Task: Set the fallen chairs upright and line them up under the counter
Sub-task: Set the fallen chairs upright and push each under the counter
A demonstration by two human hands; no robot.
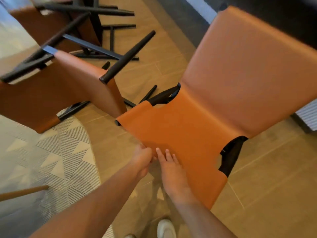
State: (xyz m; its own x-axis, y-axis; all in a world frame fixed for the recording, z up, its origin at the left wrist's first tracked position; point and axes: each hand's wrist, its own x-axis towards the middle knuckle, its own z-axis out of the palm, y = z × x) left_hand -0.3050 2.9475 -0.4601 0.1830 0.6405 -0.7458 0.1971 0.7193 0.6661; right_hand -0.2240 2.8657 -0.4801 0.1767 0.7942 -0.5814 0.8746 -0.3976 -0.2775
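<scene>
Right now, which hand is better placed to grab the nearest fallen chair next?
Probably the left hand: the nearest fallen chair lies to the left, while the right hand rests flat on the held chair, farther away.

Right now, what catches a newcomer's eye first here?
A big orange chair fills the centre and right, with the left hand gripping its near edge and the right hand flat on it. At upper left a fallen chair lies legs up, with a second fallen chair behind it.
</scene>
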